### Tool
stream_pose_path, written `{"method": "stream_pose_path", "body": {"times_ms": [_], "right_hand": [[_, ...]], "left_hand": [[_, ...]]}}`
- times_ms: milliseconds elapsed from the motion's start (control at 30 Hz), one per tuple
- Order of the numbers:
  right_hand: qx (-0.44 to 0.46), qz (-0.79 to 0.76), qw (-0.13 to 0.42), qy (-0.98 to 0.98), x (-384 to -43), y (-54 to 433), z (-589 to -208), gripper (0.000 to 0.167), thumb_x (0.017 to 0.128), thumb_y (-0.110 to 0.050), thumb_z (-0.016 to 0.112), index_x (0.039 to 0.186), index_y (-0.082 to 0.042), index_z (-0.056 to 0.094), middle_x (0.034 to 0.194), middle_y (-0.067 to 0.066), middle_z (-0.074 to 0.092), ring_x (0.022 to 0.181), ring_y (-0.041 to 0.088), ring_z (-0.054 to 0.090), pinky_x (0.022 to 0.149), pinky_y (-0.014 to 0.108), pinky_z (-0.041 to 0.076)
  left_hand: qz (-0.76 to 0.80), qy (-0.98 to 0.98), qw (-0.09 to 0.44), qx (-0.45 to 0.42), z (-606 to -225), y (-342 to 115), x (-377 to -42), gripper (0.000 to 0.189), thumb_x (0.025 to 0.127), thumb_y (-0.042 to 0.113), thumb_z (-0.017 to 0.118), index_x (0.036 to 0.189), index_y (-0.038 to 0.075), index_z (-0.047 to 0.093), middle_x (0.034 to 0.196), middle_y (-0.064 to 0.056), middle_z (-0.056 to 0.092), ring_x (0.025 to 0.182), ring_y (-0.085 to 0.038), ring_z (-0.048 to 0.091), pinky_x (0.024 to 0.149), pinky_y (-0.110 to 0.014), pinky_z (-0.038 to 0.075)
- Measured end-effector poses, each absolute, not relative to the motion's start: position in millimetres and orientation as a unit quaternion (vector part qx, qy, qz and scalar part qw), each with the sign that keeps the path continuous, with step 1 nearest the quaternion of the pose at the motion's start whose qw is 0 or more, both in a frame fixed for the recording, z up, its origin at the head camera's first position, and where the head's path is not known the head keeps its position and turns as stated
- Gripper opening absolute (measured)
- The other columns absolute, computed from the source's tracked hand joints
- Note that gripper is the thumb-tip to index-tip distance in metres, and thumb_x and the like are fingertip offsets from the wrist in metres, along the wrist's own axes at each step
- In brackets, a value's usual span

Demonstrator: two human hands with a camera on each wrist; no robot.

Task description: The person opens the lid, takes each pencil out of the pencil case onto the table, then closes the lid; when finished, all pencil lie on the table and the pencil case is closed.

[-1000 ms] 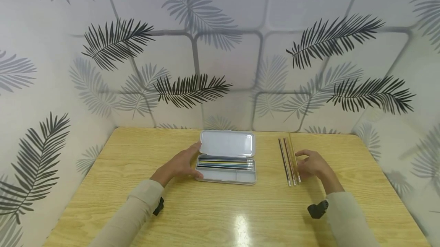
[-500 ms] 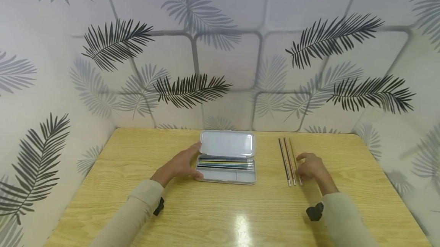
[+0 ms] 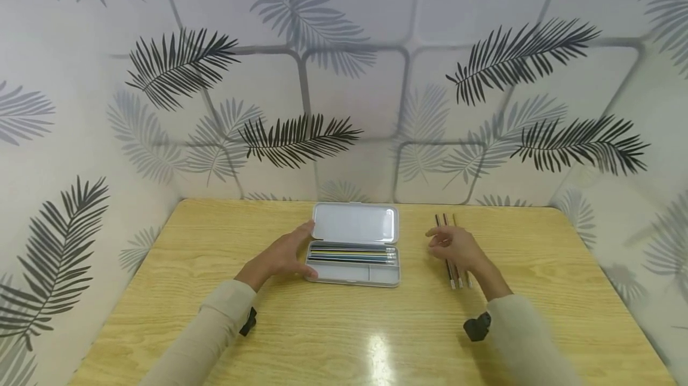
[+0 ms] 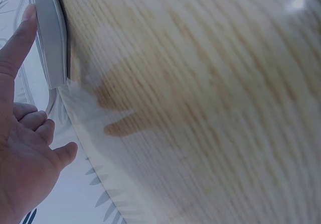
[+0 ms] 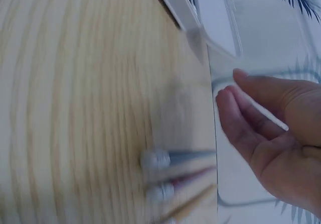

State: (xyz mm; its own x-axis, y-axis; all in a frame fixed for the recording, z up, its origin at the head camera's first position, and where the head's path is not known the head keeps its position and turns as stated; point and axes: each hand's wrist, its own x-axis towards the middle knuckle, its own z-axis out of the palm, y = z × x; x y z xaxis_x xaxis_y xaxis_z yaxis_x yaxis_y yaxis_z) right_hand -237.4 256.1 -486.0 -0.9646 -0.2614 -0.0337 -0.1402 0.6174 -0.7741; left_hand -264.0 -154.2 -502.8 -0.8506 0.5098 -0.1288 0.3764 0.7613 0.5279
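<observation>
A light grey pencil case (image 3: 338,273) lies with its lid (image 3: 355,224) raised, several pencils (image 3: 349,254) in its rear compartment. My left hand (image 3: 282,256) rests against its left side, thumb on the front corner and fingers near the lid's edge. Right of the case, a black pencil (image 3: 450,276), a dark red pencil (image 3: 459,277) and a gold pencil (image 3: 455,219) lie side by side, white eraser ends towards me. Over them hovers my right hand (image 3: 455,247), partly hiding them. In the right wrist view its loosely bent fingers (image 5: 235,121) hold nothing, thumb apart from them.
The wooden table (image 3: 322,326) meets a leaf-patterned wall (image 3: 355,105) behind the case. Two smaller compartments run along the front of the case. A dark wrist camera (image 3: 477,326) sits beneath the right sleeve.
My right hand has moved left from beside the gold pencil to above the three pencils, and the pencils stay on the table. The left hand has kept its place at the case.
</observation>
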Motion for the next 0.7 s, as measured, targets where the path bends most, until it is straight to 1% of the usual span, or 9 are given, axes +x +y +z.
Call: {"method": "stream_pose_path", "body": {"times_ms": [133,267,467,700], "right_hand": [[-0.171,-0.417,0.044,0.892,-241,229,-489,0.027,0.086,-0.003,0.066,0.111,0.006,0.064,0.096,0.017,0.069,0.091,0.03,0.066,0.079,0.036,0.057],[-0.203,-0.431,0.055,0.877,-244,205,-490,0.022,0.085,-0.001,0.066,0.106,0.005,0.066,0.101,0.02,0.07,0.096,0.033,0.067,0.084,0.04,0.057],[-0.203,-0.436,0.087,0.872,-246,179,-491,0.018,0.085,-0.001,0.065,0.103,0.002,0.068,0.104,0.019,0.069,0.1,0.033,0.064,0.087,0.041,0.056],[-0.191,-0.362,0.069,0.91,-248,161,-497,0.016,0.082,-0.004,0.07,0.098,-0.005,0.071,0.101,0.01,0.07,0.097,0.025,0.064,0.088,0.043,0.054]], "left_hand": [[0.254,0.928,0.134,0.238,-503,-155,-263,0.123,0.062,0.048,0.084,0.153,0.008,0.01,0.16,-0.01,0.013,0.147,-0.029,0.017,0.12,-0.045,0.021],[0.255,0.928,0.135,0.236,-503,-155,-264,0.123,0.063,0.046,0.084,0.153,0.008,0.01,0.16,-0.01,0.012,0.147,-0.028,0.016,0.12,-0.044,0.02],[0.258,0.927,0.135,0.237,-503,-155,-264,0.122,0.063,0.045,0.084,0.153,0.008,0.01,0.16,-0.012,0.013,0.147,-0.028,0.016,0.12,-0.043,0.02],[0.254,0.929,0.136,0.231,-502,-154,-263,0.122,0.063,0.044,0.085,0.153,0.008,0.01,0.16,-0.011,0.012,0.147,-0.027,0.016,0.12,-0.043,0.02]]}}
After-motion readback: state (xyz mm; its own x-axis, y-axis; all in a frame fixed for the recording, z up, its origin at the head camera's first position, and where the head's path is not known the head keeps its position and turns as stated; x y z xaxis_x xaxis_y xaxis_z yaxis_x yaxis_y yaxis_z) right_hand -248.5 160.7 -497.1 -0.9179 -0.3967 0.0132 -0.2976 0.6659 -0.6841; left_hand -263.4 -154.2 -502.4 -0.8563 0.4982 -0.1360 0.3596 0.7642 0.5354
